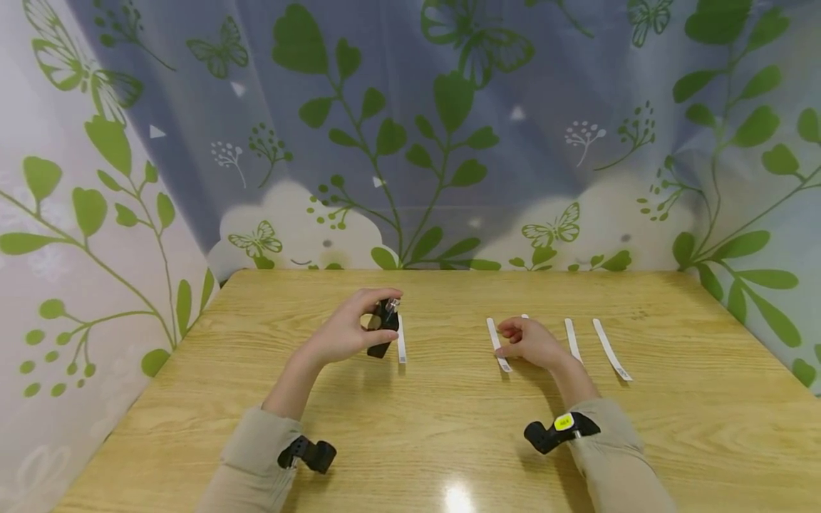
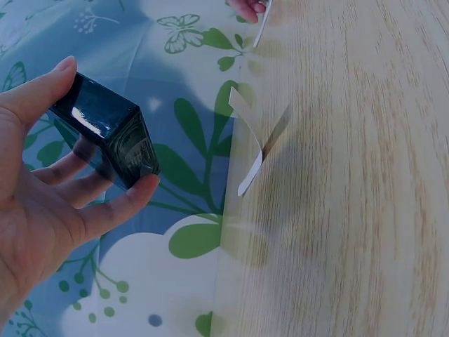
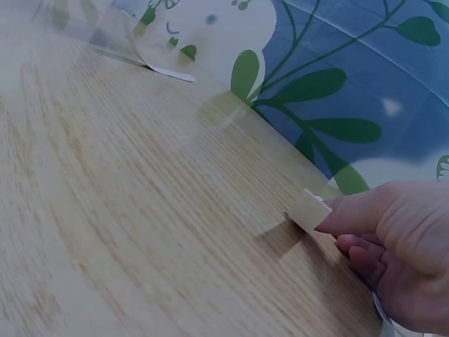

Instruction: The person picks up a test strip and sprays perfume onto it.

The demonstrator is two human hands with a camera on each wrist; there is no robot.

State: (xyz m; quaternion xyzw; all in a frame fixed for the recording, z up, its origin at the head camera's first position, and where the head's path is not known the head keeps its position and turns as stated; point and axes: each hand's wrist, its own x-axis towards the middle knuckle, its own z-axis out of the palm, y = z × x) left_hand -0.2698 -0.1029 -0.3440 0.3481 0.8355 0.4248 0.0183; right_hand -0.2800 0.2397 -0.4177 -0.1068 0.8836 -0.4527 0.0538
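Observation:
In the head view my left hand [image 1: 346,328] grips a dark perfume bottle [image 1: 383,329], tilted, with its clear spray top at the upper end. The left wrist view shows the glossy black bottle [image 2: 105,119] between thumb and fingers. Just right of the bottle lies a white paper strip [image 1: 402,342], which looks curved in the left wrist view. My right hand [image 1: 535,343] pinches another white strip [image 1: 492,333] between thumb and finger. Up close, the held strip's end [image 3: 309,210] juts past the thumb, raised at an angle.
Two more white strips [image 1: 612,350] lie right of my right hand, one partly behind the wrist. The tip of another strip [image 1: 524,315] shows behind that hand. A patterned curtain [image 1: 410,178] borders the back edge of the wooden table [image 1: 436,427].

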